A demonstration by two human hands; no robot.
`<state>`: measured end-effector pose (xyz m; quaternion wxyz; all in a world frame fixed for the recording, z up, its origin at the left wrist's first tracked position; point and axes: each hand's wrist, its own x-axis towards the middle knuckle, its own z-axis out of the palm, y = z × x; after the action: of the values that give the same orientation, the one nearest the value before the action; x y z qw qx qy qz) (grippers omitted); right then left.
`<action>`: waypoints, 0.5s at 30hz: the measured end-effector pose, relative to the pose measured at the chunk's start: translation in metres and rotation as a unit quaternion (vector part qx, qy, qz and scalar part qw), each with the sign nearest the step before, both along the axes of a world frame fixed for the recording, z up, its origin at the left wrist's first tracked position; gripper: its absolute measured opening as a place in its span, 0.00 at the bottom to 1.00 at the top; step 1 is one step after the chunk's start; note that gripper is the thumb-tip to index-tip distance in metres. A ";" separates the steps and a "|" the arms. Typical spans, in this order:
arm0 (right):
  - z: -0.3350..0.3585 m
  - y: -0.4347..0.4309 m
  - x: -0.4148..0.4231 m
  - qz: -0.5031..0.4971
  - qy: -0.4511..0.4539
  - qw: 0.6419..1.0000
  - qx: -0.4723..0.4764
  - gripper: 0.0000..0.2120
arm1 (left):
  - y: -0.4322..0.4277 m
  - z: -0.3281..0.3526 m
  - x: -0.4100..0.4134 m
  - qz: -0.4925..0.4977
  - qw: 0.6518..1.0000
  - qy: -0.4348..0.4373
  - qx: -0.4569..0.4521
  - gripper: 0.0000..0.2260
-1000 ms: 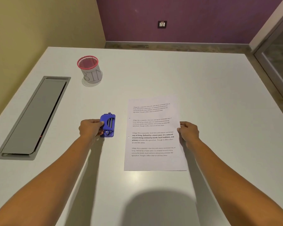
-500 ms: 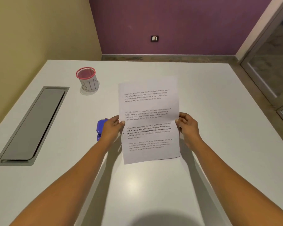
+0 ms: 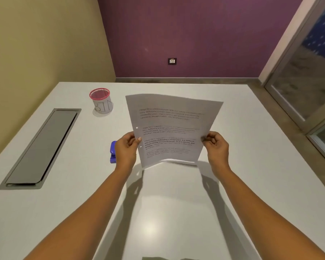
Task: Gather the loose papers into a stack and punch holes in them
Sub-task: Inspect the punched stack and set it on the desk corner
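**Both hands raise the punched papers above the counter**

Head view. Your left hand (image 3: 125, 147) is closed on the left edge of the papers (image 3: 172, 128), thumb on the printed face and fingers behind; your right hand (image 3: 215, 143) pinches the right edge the same way. You hold the sheets off the counter (image 3: 251, 166), tilted with the top edge leaning away and the lower edge bowed slightly upward. Their shadow falls on the surface below. Two punched holes show along the left margin, one above your left thumb and one just beside it. How many sheets lie together cannot be told. A blue hole punch (image 3: 113, 152) rests on the counter just left of your left hand, partly hidden by it. Farther back on the left stands a red-rimmed mesh cup (image 3: 101, 101), and a grey cable hatch (image 3: 41, 147) is set into the surface near the left edge.
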<state>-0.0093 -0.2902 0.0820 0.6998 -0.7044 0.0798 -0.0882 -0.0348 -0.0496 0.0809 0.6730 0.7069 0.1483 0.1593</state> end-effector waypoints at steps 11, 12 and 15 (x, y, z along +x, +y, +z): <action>-0.009 0.006 -0.027 0.027 0.055 0.992 -0.111 0.07 | -0.010 -0.019 -0.020 -0.045 0.993 0.068 0.083 0.10; -0.009 0.006 -0.028 0.025 0.055 0.992 -0.114 0.06 | -0.009 -0.019 -0.021 -0.046 0.993 0.067 0.086 0.10; -0.014 0.006 -0.033 0.026 0.086 0.985 -0.146 0.09 | -0.008 -0.023 -0.025 -0.067 0.990 0.096 0.084 0.10</action>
<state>-0.0420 -0.2839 0.0682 0.5820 -0.8058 0.1077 -0.0199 -0.0602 -0.0575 0.0575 0.6033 0.7811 0.1504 0.0570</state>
